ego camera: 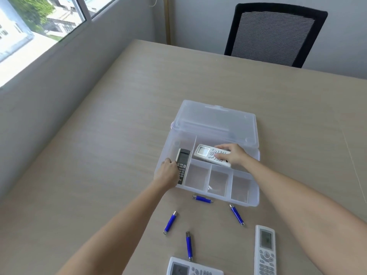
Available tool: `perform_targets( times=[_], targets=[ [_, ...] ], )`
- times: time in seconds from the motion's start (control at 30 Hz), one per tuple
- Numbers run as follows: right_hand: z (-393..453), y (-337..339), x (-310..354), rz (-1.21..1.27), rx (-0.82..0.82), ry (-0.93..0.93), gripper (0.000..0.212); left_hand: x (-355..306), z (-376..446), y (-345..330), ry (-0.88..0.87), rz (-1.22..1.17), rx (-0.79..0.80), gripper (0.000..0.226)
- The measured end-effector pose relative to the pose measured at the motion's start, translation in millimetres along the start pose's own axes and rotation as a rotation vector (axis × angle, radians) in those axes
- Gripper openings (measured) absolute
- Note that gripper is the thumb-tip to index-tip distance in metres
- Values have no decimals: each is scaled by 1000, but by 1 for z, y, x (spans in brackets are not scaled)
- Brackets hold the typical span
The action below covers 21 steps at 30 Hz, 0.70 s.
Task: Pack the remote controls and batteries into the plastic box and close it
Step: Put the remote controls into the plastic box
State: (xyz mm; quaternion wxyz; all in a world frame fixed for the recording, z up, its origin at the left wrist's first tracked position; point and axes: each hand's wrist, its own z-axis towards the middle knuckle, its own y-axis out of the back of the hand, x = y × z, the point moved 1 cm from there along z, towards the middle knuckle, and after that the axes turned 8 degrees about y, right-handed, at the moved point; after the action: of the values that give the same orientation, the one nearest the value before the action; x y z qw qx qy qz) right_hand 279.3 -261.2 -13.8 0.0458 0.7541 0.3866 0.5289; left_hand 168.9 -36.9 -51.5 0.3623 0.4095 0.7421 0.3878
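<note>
A clear plastic box (255, 201) lies on the table with its lid (216, 120) folded open behind it. My left hand (168, 172) grips a grey-and-black remote (182, 161) in the box's left compartment. In the long rear compartment, a white remote (208, 154) is held by my right hand (232, 154). The three small front compartments hold nothing. Several blue batteries lie on the table in front of the box, among them one (202, 199) by the front wall, one (170, 222) at left and one (236, 214) at right. Two more white remotes (265, 253) (193, 268) lie nearest to me.
The wooden table (119, 155) runs along a grey wall with a window (29, 26) at the left. A black mesh office chair (274, 34) stands at the far side of the table.
</note>
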Motion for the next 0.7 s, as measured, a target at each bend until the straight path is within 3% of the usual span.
perform_targets(
  times=[0.27, 0.33, 0.47, 0.6, 0.7],
  targets=[
    [7, -16, -10, -287, 75, 0, 40, -4, -4, 0, 49, -93, -112, 29],
    [-52, -17, -23, -464, 106, -1, 46, -15, -55, -4, -10, -82, -91, 28],
    [-112, -37, -22, -470, 194, 54, 50, 1, -94, -18, -33, -100, -11, 27],
    [-133, -27, -14, -343, -101, 241, 40, 20, -100, -20, -216, -135, -154, 48],
    [-156, -6, -31, -328, -326, 306, 24, 30, -116, -16, -418, -128, -220, 33]
  ],
)
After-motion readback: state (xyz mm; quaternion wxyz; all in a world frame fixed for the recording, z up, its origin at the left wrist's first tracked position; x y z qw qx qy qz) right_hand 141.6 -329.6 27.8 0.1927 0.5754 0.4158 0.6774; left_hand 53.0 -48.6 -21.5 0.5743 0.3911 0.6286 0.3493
